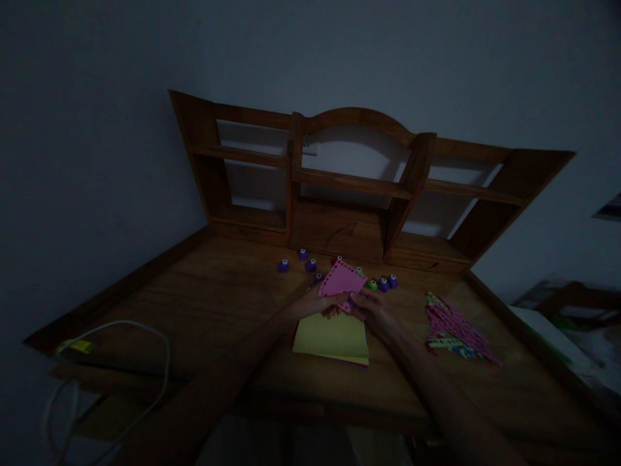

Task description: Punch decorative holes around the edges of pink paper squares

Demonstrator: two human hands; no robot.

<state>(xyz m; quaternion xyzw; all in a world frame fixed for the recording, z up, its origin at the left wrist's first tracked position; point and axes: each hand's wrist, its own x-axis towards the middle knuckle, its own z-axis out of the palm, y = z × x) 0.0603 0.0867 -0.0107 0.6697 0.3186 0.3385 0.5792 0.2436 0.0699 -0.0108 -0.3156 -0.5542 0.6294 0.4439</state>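
Note:
A pink sheet of paper (342,277) with holes punched along its edges is held up over the desk. My left hand (313,302) is closed on its left side. My right hand (372,305) is closed around a small purple craft punch (351,299) at the sheet's lower right edge. Fingers hide most of that punch. Just below both hands lies a stack of coloured paper (332,338), yellow on top.
Several purple punches (284,266), a green punch (372,285) and a partly hidden red punch stand behind the hands. Paper strips (456,327) lie piled at right. A wooden shelf unit (339,181) backs the desk. A white cable (167,353) loops at left.

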